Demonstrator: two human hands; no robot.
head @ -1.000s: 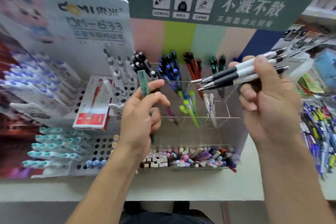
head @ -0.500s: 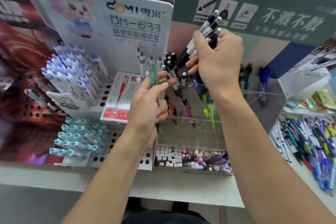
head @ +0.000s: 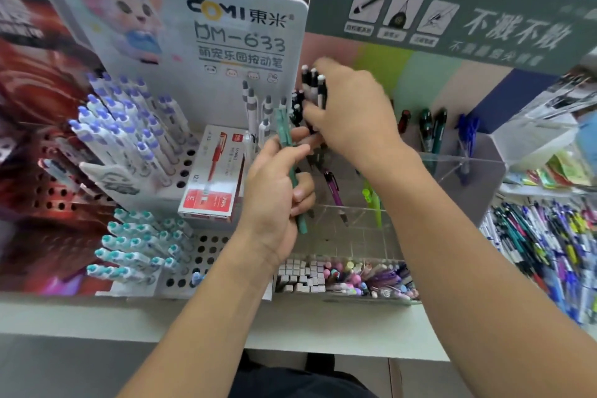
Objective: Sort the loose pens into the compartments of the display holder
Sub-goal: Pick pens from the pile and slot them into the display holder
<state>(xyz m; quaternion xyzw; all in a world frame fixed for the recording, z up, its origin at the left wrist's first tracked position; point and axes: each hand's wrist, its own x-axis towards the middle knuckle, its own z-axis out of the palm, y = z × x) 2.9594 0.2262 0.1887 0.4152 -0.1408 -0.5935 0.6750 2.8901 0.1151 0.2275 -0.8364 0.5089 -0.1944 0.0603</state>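
My right hand (head: pixel 352 110) grips a bunch of black-and-white pens (head: pixel 312 87), held upright with their caps up, over the back left compartment of the clear display holder (head: pixel 452 161). My left hand (head: pixel 274 194) holds a teal-green pen (head: pixel 286 136) upright just in front of that compartment. The holder's other compartments show red, green, blue, purple and lime pens standing in them. Where the tips of the bunch end is hidden behind my right hand.
A white perforated stand (head: pixel 193 171) at left holds blue-capped and teal-capped pens. A red-and-white pen box (head: pixel 213 178) lies on it. A tray of small erasers and caps (head: pixel 349 278) sits in front. Loose pens (head: pixel 549 242) fill a bin at right.
My right hand has swung the bunch from level on the right to upright, then lowered it toward the back left compartment. My left hand has kept its grip on the teal pen.
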